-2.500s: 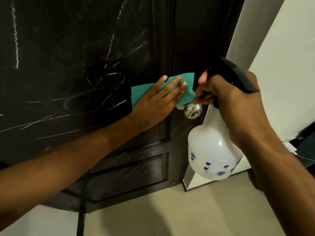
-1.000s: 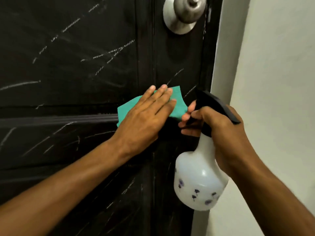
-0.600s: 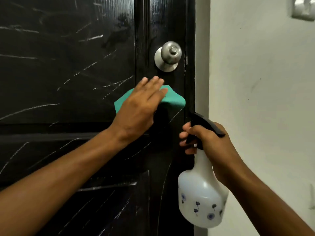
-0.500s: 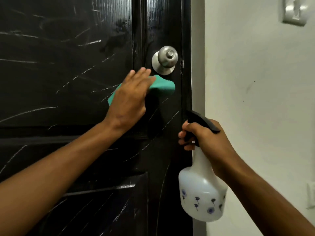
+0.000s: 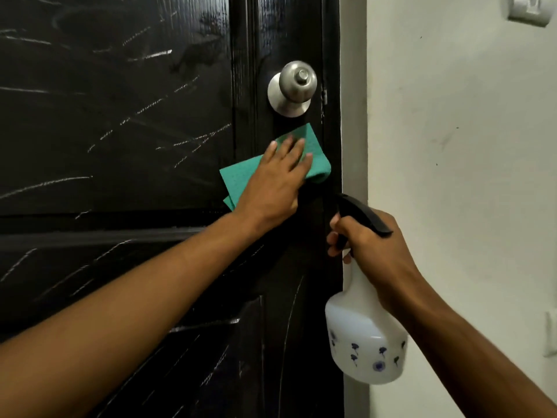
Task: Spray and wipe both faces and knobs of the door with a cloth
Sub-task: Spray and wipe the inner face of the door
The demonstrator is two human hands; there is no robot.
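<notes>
Left hand flat, fingers straight, pressing green cloth on black wooden door just below round silver knob. Right hand curled round white spray bottle. Streaks remaining; knob seemingly unwiped, other face unseen.

A pale wall fills the right side of the view, matte, with small dark specks and a faint smudge near mid-height. A grey fitting is mounted at the top right corner, cut off by the edge. A pale plate sits low on the right edge, partly cut off. A light jamb runs vertically beside the wall. Lighting is dim and even.
</notes>
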